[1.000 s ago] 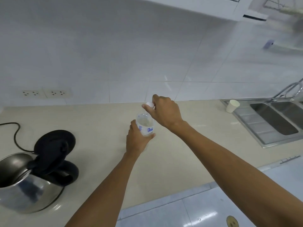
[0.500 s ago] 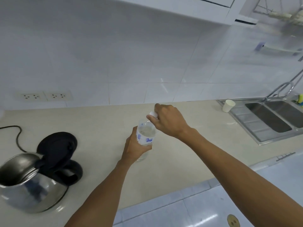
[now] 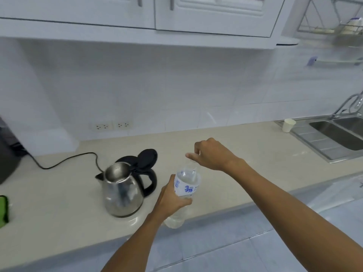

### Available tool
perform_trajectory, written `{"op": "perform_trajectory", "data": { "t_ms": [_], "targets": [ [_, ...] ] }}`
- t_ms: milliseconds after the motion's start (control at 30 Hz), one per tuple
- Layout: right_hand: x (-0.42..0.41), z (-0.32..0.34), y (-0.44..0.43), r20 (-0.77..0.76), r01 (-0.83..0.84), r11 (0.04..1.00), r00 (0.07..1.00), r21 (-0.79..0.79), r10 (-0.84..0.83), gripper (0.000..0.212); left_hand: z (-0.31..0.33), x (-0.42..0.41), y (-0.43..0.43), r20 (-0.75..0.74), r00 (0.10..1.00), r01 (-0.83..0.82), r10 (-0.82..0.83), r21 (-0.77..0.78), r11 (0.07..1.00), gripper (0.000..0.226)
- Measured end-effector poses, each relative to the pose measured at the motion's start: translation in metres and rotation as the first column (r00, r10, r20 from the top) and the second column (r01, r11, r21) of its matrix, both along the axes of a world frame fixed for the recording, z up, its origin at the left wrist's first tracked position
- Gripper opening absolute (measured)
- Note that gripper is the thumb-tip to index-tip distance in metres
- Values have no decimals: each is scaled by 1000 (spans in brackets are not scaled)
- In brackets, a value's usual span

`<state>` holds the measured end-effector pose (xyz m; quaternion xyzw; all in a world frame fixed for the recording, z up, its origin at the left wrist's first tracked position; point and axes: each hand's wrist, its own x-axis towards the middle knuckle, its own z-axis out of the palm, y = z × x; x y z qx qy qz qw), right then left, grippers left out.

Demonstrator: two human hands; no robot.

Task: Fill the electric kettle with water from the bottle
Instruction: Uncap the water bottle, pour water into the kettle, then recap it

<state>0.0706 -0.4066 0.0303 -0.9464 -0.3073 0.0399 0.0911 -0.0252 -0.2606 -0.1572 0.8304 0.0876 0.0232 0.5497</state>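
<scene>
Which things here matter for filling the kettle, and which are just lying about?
For the job: kettle, lid open; water bottle held in left hand; right hand at its cap.

Lying about: paper cup, sink, wall sockets, green item at the left edge.

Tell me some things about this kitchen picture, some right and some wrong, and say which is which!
1. The kettle's lid is open. True.
2. The left hand holds the bottle. True.
3. The right hand is holding the kettle handle. False: it is at the top of the bottle.
4. The paper cup stands next to the kettle. False: it stands far off, beside the sink.
5. The kettle sits to the left of the bottle. True.
6. The bottle is lying flat on the counter. False: it is held roughly upright.
</scene>
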Motion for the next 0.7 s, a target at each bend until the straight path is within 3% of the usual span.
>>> {"op": "perform_trajectory", "data": {
  "t_ms": [333, 600, 700],
  "targets": [
    [-95, 13, 86, -72, -180, 983, 981, 38, 182, 49, 22, -120, 93, 28, 998, -65, 63, 82, 994, 76],
    [-114, 29, 147, -112, -382, 920, 914, 85, 390, 28, 52, -173, 161, 1, 992, -123, 124, 137, 983, 79],
    [-114, 33, 158, -150, -434, 883, 875, 182, 461, 20, 61, -184, 183, -28, 992, -120, 126, 164, 979, 77]
  ]
}}
